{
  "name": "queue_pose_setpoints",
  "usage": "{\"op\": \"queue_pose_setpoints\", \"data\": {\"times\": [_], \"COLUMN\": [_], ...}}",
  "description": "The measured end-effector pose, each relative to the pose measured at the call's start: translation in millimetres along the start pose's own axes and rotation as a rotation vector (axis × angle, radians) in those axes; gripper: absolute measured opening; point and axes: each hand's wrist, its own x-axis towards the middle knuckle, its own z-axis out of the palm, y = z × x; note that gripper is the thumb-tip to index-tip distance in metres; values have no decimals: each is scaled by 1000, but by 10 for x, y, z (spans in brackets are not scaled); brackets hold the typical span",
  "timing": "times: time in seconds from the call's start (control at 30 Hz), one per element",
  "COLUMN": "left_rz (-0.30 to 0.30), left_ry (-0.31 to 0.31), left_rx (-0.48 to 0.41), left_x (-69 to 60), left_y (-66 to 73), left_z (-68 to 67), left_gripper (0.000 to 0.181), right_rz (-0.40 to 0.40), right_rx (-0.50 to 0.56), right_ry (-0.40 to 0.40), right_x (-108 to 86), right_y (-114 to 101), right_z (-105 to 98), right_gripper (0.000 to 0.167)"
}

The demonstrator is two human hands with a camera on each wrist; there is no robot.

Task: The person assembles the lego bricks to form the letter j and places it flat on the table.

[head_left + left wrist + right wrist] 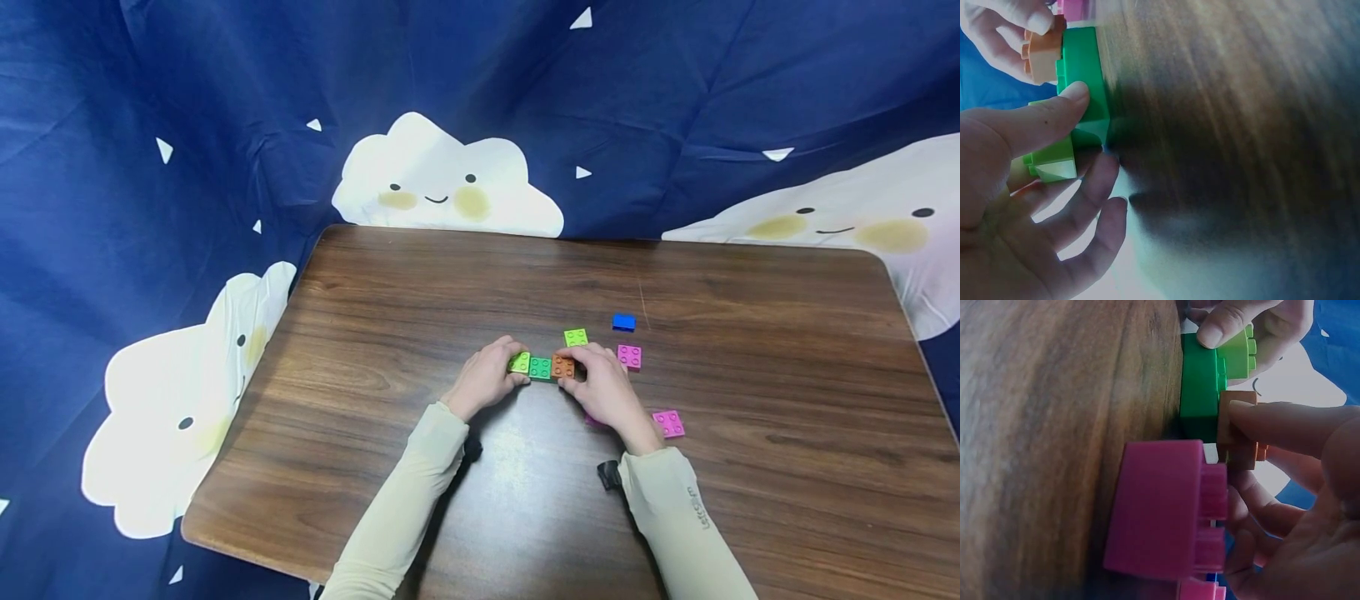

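Note:
On the table lies a long green toy brick (pixel 540 368) with a lime green brick (pixel 519 362) on its left end. My left hand (pixel 489 375) grips that end. Its thumb presses the green brick's near side and lies across the lime one in the left wrist view. My right hand (pixel 606 385) pinches an orange brick (pixel 563 367) between thumb and fingers. The orange brick sits at the green brick's right end, on its studded side and partly overhanging. Whether it is fully pressed on, I cannot tell.
Beyond my right hand lie another lime green brick (pixel 576 337), a blue brick (pixel 624 322) and a pink brick (pixel 629 357). A second pink brick (pixel 668 423) lies right of my wrist. A magenta brick (pixel 1157 509) stands close beside my right hand. A blue curtain (pixel 480 67) hangs behind the wooden table (pixel 390 317).

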Motion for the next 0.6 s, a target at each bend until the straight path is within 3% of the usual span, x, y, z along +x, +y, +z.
{"op": "queue_pose_setpoints", "data": {"times": [0.6], "left_rz": [3], "left_ry": [4], "left_rx": [2], "left_x": [-5], "left_y": [8], "left_z": [3], "left_gripper": [38], "right_rz": [10], "right_rx": [-51], "right_ry": [21], "right_x": [37], "right_y": [4], "right_z": [27], "right_gripper": [39]}}
